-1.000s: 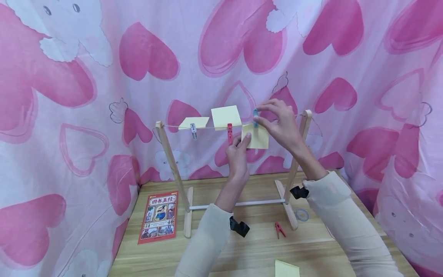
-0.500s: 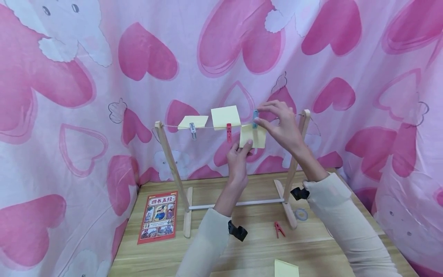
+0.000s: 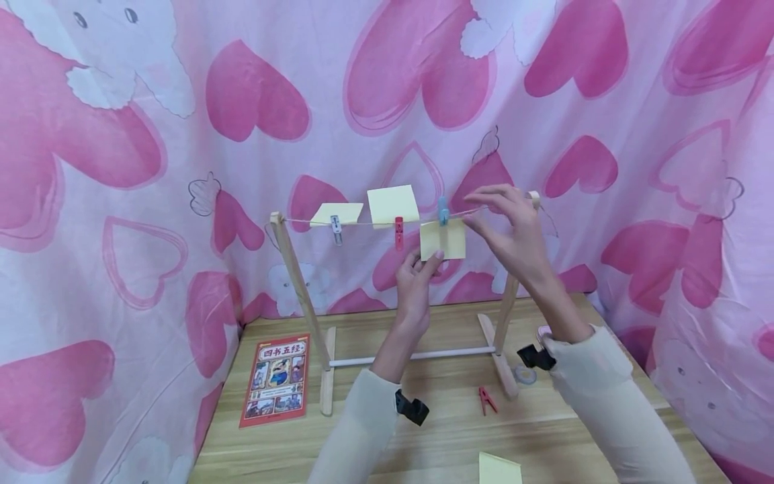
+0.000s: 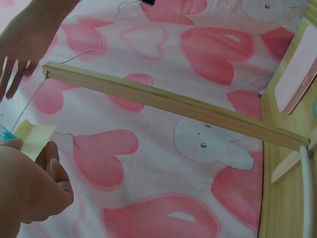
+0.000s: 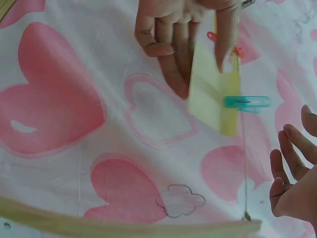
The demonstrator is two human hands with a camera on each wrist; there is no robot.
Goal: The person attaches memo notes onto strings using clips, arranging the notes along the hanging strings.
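Observation:
A yellow sticky note (image 3: 443, 240) hangs from the string, clipped at its top edge by a blue clothespin (image 3: 444, 211). My left hand (image 3: 414, 286) pinches the note's lower left part, thumb in front and fingers behind, as the right wrist view also shows. Just right of the clothespin, my right hand (image 3: 514, 232) is apart from it, fingers spread and holding nothing. Farther left on the string, a red clothespin (image 3: 399, 233) holds a second sticky note (image 3: 393, 203), which sticks up. A grey clothespin (image 3: 336, 229) holds a third note (image 3: 345, 212), tilted back.
The string runs between two wooden posts (image 3: 298, 289), joined low down by a white rod (image 3: 453, 353). On the table (image 3: 423, 437) lie a red booklet (image 3: 277, 381), a loose red clothespin (image 3: 487, 400), a clear ring (image 3: 525, 375) and another sticky note (image 3: 499, 468). A pink object (image 4: 298, 69) lies beyond the right post.
My right hand has let go of the blue clothespin and moved right, its fingers parting. The clothespin stays on the string and note. My left hand still pinches the note.

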